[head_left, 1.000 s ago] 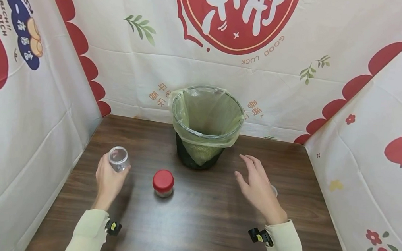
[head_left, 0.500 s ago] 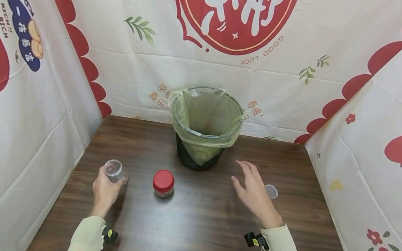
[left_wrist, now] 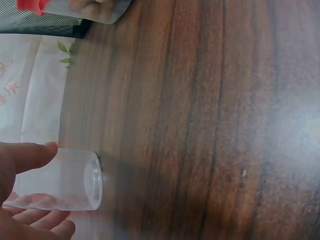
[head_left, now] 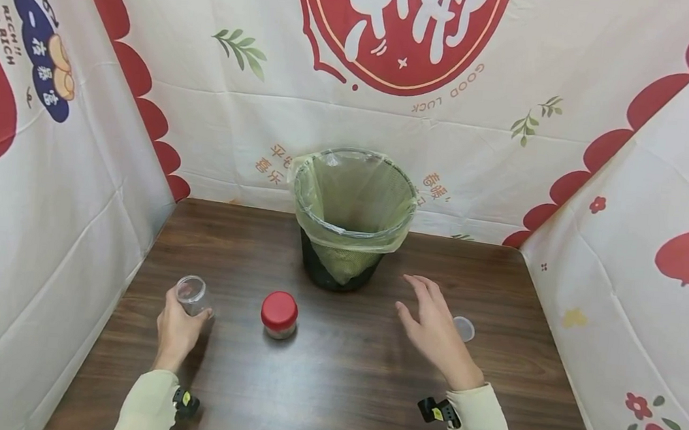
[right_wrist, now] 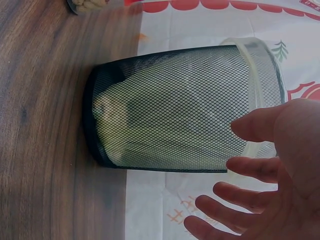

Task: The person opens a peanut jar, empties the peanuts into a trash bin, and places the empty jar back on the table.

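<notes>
My left hand [head_left: 179, 329] holds a clear, open-topped plastic jar [head_left: 191, 295] upright, low over the table's left side. Seen from the left wrist, the thumb [left_wrist: 35, 156] lies along one side of the jar [left_wrist: 75, 180] and the fingers along the other; its base appears to stand on the wood. Nothing shows inside it. A second jar with a red lid [head_left: 279, 310] stands to the right of that hand, with pale nut-like pieces [right_wrist: 89, 5] in it. My right hand [head_left: 433, 328] hovers with spread fingers, holding nothing, in front of a mesh bin [right_wrist: 170, 110].
The bin, lined with a pale yellow-green bag [head_left: 348, 243], stands at the table's back middle. A small translucent disc [head_left: 464, 328] lies just right of my right hand. Printed cloth [head_left: 229, 130] hangs behind and along both sides of the brown wooden table [head_left: 329, 391].
My left hand has come down and a little nearer to me with the clear jar. My right hand has shifted slightly nearer and left, so the translucent disc shows more fully.
</notes>
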The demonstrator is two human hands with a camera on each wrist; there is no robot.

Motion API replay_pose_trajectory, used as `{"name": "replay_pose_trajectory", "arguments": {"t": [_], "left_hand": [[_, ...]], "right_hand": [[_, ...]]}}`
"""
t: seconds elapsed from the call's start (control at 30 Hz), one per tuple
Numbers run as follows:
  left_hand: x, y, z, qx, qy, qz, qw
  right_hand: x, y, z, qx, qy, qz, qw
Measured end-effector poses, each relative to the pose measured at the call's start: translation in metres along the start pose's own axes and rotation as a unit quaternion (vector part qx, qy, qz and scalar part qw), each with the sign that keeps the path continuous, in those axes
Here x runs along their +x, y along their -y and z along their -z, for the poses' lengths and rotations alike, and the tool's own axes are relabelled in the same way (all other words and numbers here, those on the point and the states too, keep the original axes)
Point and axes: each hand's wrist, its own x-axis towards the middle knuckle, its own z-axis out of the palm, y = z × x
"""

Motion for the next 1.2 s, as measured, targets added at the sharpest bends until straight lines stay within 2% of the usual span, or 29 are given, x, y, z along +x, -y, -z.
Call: {"name": "replay_pose_trajectory", "arguments": {"t": [0.1, 0.2, 0.43, 0.63, 0.83, 1.03, 1.2], "left_hand": [[-0.008, -0.02, 0.013, -0.009, 0.021, 0.012, 0.9997], [-0.015, -0.039, 0.026, -0.02, 0.034, 0.008, 0.9992], [-0.012, -0.062, 0.044, -0.037, 0.014, -0.04, 0.9984], [-0.013, -0.086, 0.057, -0.019, 0.042, -0.061, 0.9971], [-0.023, -0.111, 0.058, -0.02, 0.048, -0.098, 0.9938], [-0.035, -0.128, 0.054, -0.023, 0.043, -0.152, 0.9872], [-0.042, -0.137, 0.05, -0.014, 0.053, -0.174, 0.9833]], "right_hand": [[0.001, 0.0, 0.001, 0.0, 0.002, 0.001, 1.0], [0.002, 0.001, 0.002, 0.0, 0.004, 0.001, 1.0], [0.008, 0.011, 0.007, 0.005, 0.009, 0.011, 1.0], [0.018, 0.033, 0.007, 0.016, 0.014, 0.035, 0.999], [0.027, 0.058, -0.002, 0.017, 0.02, 0.078, 0.997], [0.031, 0.082, -0.02, 0.006, 0.044, 0.136, 0.99], [0.034, 0.101, -0.036, -0.003, 0.076, 0.161, 0.984]]}}
